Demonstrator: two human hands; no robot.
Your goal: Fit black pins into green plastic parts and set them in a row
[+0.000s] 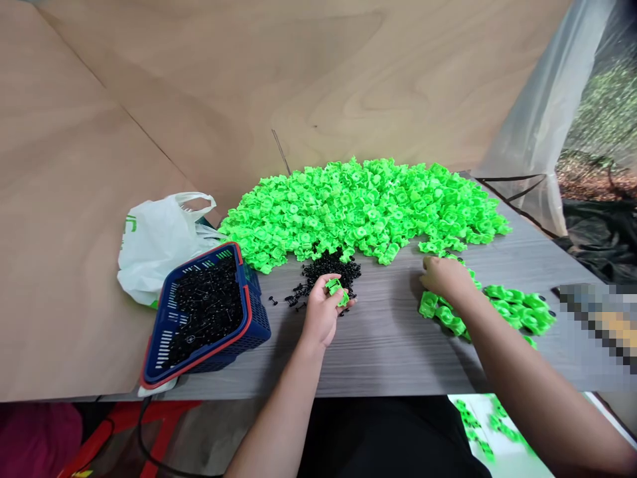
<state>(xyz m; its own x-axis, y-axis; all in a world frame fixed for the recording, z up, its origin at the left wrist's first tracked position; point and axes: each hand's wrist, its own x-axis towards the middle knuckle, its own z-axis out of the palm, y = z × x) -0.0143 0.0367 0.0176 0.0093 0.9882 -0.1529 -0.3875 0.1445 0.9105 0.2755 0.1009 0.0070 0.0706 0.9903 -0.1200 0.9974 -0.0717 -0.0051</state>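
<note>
My left hand (321, 307) is closed around a green plastic toy car body (337, 292), held just above the table. Under and behind it lies a small pile of black wheel axles (331, 267), some scattered toward the left. My right hand (444, 279) is over the table on the right, its fingers curled downward; whatever they hold is hidden. Beside and beneath it are rows of green car pieces (450, 320), with more green pieces (520, 309) farther right, a few showing black wheels.
A large heap of green car bodies (368, 206) spreads along the back of the table (378, 352). To the left stand a blue basket (261, 322) of black axles and a white plastic bag (149, 245). Below the table's front edge, green pieces (470, 425) lie on a white surface.
</note>
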